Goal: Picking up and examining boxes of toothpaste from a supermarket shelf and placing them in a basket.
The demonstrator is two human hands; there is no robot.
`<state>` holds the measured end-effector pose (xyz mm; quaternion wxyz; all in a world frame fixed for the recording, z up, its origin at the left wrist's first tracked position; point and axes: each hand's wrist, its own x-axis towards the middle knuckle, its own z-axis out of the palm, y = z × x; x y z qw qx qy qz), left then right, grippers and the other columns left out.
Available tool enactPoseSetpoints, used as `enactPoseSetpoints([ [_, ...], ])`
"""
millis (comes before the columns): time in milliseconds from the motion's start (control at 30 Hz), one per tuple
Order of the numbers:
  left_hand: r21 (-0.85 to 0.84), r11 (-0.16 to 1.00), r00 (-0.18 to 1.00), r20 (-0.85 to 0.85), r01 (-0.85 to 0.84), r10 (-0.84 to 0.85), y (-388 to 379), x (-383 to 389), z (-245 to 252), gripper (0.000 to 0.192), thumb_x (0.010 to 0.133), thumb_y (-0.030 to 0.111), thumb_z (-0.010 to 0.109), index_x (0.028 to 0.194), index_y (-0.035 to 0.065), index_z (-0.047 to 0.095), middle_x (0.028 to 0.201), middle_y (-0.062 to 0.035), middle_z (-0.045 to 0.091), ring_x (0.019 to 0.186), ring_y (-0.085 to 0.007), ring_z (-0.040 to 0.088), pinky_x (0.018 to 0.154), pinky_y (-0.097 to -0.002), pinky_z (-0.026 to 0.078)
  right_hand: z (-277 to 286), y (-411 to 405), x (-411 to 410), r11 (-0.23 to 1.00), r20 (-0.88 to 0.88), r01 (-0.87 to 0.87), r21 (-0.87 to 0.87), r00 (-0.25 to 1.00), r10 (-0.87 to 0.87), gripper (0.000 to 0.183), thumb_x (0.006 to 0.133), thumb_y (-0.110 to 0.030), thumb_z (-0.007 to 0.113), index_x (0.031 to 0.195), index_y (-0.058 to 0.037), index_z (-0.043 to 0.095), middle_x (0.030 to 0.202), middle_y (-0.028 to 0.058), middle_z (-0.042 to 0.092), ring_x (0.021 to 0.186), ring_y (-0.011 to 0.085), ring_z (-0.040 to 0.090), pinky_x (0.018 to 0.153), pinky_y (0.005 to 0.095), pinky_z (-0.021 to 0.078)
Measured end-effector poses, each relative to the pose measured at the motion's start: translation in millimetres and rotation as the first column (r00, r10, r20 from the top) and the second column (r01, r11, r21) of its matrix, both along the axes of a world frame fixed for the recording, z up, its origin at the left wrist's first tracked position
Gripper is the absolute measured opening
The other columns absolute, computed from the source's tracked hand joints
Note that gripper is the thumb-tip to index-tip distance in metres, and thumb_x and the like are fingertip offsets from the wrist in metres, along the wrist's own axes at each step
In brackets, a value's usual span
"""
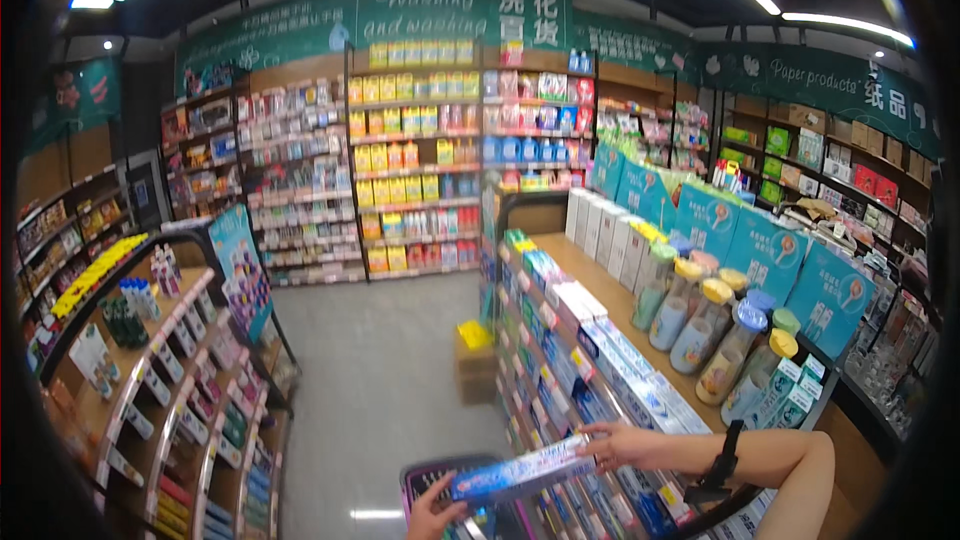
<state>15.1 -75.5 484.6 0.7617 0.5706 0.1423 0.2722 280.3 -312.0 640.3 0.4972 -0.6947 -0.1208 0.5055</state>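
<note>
A long blue and white toothpaste box (pixel 517 471) spans the gap between my hands, slightly tilted with its right end higher. My left hand (pixel 433 511) grips its left end, and the fingers of my right hand (pixel 619 445) hold the other end. Under the box is a dark shopping basket or cart (pixel 417 474) with a purple edge; its contents are mostly hidden. Close by my right arm, similar blue and white boxes (pixel 637 379) lie in a row along the front of the shelf top.
Plastic jugs (pixel 697 330) with coloured lids and teal display boxes (pixel 701 214) stand on the right shelf unit. A carton (pixel 474 371) sits on the aisle floor (pixel 360 360). Another stocked shelf unit (pixel 172 390) borders the aisle at left; full wall shelves (pixel 420 165) stand behind.
</note>
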Motion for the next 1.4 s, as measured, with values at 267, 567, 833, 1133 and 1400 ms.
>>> enactPoseSetpoints([
  [267,-0.155,0.981,0.993,0.022,0.119,-0.118,9,-8,25,0.050,0.092,0.008,0.069,0.139,-0.0010,0.055,0.131,-0.0102,0.061,0.106,-0.0172,0.064,0.089,-0.0315,0.053,-3,1,-3,0.989,0.038,-0.143,-0.027,0.989,0.143,0.056,0.090,-0.009,0.075,0.138,-0.0076,0.046,0.122,0.0040,0.063,0.112,0.0169,0.062,0.087,0.0350,0.0542],
  [567,-0.125,0.985,0.987,-0.096,0.118,-0.131,4,-15,38,0.049,0.090,0.005,0.071,0.137,0.0007,0.057,0.125,-0.0072,0.064,0.102,-0.0145,0.064,0.086,-0.0306,0.055,5,5,-10,0.986,0.098,-0.164,-0.029,0.981,0.166,0.042,0.093,-0.014,0.073,0.129,-0.0075,0.054,0.123,0.0056,0.062,0.112,0.0168,0.062,0.082,0.0324,0.0550],
  [833,-0.082,0.992,0.992,-0.068,0.097,-0.103,2,-18,41,0.055,0.091,0.011,0.070,0.143,0.0030,0.051,0.130,-0.0057,0.057,0.105,-0.0143,0.062,0.082,-0.0279,0.051,9,4,-20,0.973,0.099,-0.228,-0.036,0.968,0.230,0.049,0.090,-0.012,0.075,0.133,-0.0038,0.053,0.121,0.0088,0.067,0.107,0.0166,0.063,0.081,0.0311,0.0536],
  [1133,-0.292,0.943,0.938,-0.252,0.161,-0.238,-7,-11,35,0.039,0.096,0.027,0.069,0.130,0.0111,0.059,0.108,0.0011,0.061,0.100,-0.0093,0.055,0.080,-0.0259,0.045,13,3,-26,0.956,0.187,-0.291,-0.020,0.939,0.290,0.046,0.087,-0.006,0.077,0.129,-0.0026,0.056,0.120,0.0078,0.066,0.101,0.0142,0.065,0.084,0.0292,0.0523],
  [1400,-0.246,0.957,0.952,-0.223,0.155,-0.211,-13,-12,38,0.039,0.096,0.025,0.067,0.129,0.0059,0.058,0.099,-0.0040,0.065,0.084,-0.0128,0.065,0.062,-0.0258,0.053,19,0,-24,0.952,0.192,-0.306,0.022,0.936,0.296,0.049,0.089,-0.004,0.074,0.135,0.0006,0.054,0.120,0.0104,0.066,0.105,0.0170,0.066,0.091,0.0307,0.0532],
])
